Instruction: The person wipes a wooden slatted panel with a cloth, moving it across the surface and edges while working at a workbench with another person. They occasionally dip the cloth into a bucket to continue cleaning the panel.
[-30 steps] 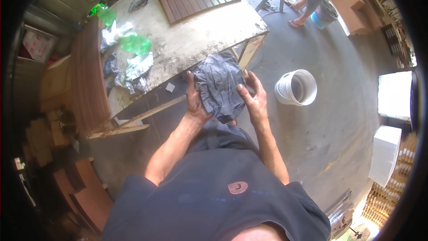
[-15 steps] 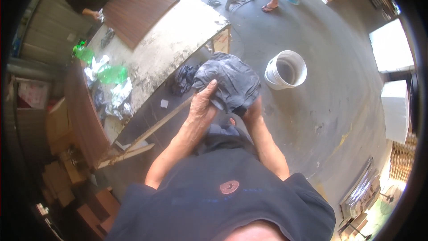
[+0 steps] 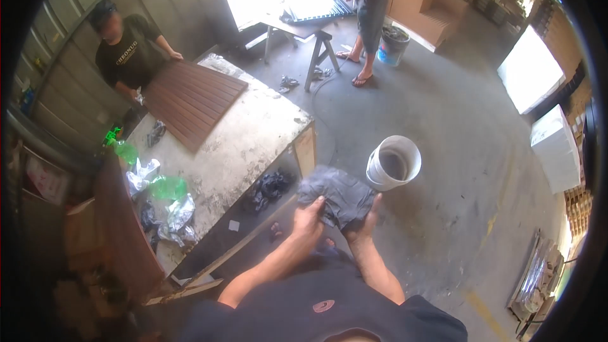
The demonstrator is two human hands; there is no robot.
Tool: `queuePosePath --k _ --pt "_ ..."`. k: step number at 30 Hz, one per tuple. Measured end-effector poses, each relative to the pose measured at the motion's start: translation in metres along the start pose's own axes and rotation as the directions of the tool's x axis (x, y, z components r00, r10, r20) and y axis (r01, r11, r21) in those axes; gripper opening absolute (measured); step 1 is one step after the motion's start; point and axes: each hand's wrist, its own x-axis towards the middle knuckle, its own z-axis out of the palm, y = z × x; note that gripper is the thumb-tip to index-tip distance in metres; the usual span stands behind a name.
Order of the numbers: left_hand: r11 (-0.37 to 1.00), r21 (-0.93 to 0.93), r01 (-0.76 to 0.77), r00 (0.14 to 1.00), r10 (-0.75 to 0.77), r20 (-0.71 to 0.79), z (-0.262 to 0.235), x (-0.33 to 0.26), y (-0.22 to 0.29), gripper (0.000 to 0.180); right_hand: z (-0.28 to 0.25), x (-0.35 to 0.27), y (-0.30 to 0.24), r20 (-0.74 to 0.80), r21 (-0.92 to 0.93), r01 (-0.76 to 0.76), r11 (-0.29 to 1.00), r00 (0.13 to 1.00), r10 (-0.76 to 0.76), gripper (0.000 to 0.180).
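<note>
Grey cloth: the dark-grey, crumpled, rectangular fabric cloth (image 3: 339, 191) is held up in front of the body, between the counter, a pale, stained board top (image 3: 253, 128), and the white, round plastic bucket (image 3: 375, 170).
Left grip: the bare left hand (image 3: 308, 220) grasps its near left edge, thumb on top; the fingers underneath are hidden.
Right grip: the bare right hand (image 3: 363, 229) grasps its near right side, thumb along the edge.
Cloth handling: probably light, soft and floppy, hardly fragile; whether damp or slippery, I cannot tell.
Cloth hold: opposite edges, thumbs above, seem best against sagging.
</note>
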Motion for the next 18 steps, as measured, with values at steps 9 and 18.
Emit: queuePosePath --k 9,18 --pt "0.467 0.849 -0.247 0.966 0.188 0.177 -0.103 0.025 0.065 0.033 -0.083 0.024 0.002 -0.312 -0.116 -0.282 0.952 0.921 0.235 0.045" --pt "-0.656 0.745 -0.119 0.598 0.552 0.581 -0.249 0.061 0.209 0.091 -0.267 -0.023 -0.087 -0.649 -0.591 -0.173 0.788 0.683 -0.336 0.026"
